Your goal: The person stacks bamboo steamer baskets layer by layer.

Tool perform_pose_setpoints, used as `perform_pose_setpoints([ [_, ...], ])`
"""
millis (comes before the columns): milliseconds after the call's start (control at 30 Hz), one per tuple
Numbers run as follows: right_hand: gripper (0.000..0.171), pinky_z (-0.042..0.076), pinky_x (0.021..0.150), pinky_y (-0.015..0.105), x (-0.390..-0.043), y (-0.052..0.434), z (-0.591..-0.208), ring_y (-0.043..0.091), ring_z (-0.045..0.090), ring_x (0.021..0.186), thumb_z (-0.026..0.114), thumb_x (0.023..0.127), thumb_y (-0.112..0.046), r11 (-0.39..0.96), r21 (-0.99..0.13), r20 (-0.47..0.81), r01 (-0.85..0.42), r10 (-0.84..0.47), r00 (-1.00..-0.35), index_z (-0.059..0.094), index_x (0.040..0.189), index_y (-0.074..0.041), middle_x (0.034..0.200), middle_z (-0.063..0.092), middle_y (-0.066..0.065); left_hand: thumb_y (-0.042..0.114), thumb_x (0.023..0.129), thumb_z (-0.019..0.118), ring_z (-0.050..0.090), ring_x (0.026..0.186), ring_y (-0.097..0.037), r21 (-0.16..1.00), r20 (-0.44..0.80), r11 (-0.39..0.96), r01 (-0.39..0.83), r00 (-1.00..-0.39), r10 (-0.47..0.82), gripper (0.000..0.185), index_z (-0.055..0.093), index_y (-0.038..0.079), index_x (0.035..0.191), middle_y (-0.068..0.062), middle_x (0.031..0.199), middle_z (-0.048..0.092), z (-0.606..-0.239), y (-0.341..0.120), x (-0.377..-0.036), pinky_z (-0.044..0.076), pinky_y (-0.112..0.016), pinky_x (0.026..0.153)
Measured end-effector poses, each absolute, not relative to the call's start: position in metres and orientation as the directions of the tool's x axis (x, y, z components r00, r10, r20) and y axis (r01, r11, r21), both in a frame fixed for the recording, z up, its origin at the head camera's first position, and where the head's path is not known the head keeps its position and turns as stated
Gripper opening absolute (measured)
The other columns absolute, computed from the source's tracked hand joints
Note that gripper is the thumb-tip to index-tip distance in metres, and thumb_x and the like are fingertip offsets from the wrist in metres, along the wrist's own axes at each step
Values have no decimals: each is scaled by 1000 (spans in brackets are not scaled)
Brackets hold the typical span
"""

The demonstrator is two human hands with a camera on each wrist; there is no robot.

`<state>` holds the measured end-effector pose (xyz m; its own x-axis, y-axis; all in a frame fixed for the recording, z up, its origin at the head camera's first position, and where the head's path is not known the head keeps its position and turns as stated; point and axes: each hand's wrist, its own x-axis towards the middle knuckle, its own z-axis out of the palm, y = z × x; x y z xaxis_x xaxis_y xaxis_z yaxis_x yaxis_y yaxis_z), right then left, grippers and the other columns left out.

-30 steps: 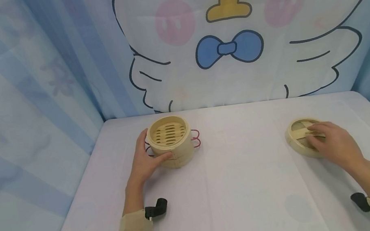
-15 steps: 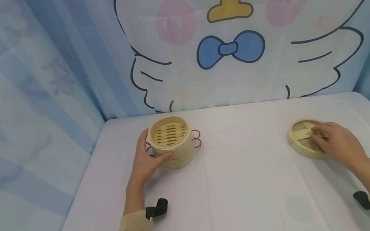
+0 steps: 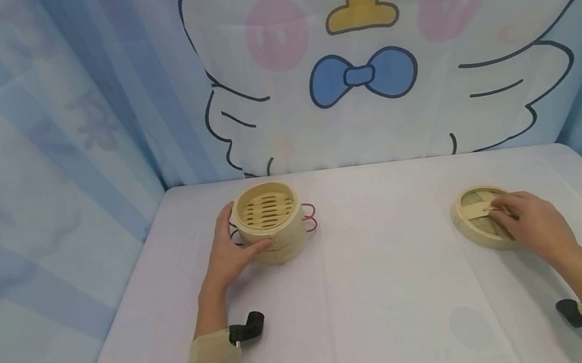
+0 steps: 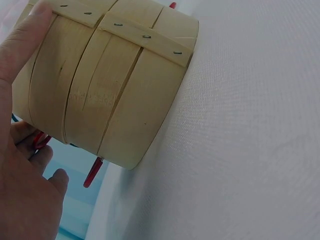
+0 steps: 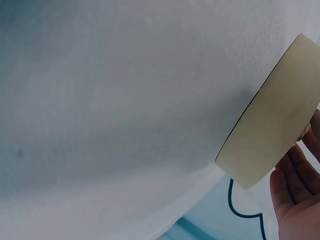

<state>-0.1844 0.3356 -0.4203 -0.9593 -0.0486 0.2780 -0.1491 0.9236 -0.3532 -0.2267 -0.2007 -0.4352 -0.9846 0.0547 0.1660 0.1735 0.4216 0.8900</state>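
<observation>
White-clothed table (image 3: 394, 299). Toward its far left, bamboo steamer stack (image 3: 290, 237), left hand (image 3: 227, 259) wrapped round the wall; looks light, stiff, grippy there. Well apart at right, shallow lid (image 3: 477, 228), top pinched by right hand (image 3: 537, 226); probably lighter, best held mid-top.
</observation>
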Motion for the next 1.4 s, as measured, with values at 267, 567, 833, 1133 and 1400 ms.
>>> perform_pose_setpoints([
  [267, 25, 41, 90, 71, -185, 337, -420, 59, 51, 111, 71, 93, -6, 923, -354, 268, -152, -56, -962, 65, 111, 10, 117, 58, 37, 31, 75, 92, 15, 152, -28, 891, 164, 420, 171, -985, 54, 112, 22, 16, 161, -7, 164, 21, -435, -200, -226, 16, -58, 120],
  [567, 21, 42, 91, 70, -187, 343, -422, 57, 53, 109, 71, 94, -8, 919, -357, 293, -167, -60, -954, 69, 109, 7, 115, 61, 35, 32, 75, 92, 13, 152, -30, 889, 150, 430, 159, -987, 56, 113, 21, 15, 161, -8, 165, 19, -433, -200, -227, 15, -59, 119],
  [833, 14, 43, 89, 69, -190, 349, -424, 54, 55, 108, 71, 92, -1, 900, -385, 335, -205, -71, -940, 72, 104, 7, 111, 63, 32, 34, 75, 92, 14, 152, -28, 892, 150, 423, 158, -987, 52, 113, 21, 16, 161, -7, 165, 20, -430, -200, -227, 16, -59, 119],
  [1133, 13, 43, 88, 68, -195, 353, -418, 54, 56, 105, 75, 88, -1, 903, -369, 327, -218, -94, -940, 73, 98, 7, 107, 65, 32, 35, 75, 92, 14, 152, -28, 890, 151, 427, 159, -987, 52, 114, 20, 16, 161, -6, 165, 19, -431, -199, -229, 16, -58, 120],
  [1400, 13, 44, 88, 68, -195, 356, -417, 54, 58, 104, 76, 87, 0, 897, -370, 314, -240, -122, -942, 74, 98, 6, 106, 67, 31, 35, 75, 92, 14, 152, -27, 889, 145, 432, 150, -988, 45, 113, 20, 15, 161, -6, 165, 20, -435, -199, -228, 16, -58, 119],
])
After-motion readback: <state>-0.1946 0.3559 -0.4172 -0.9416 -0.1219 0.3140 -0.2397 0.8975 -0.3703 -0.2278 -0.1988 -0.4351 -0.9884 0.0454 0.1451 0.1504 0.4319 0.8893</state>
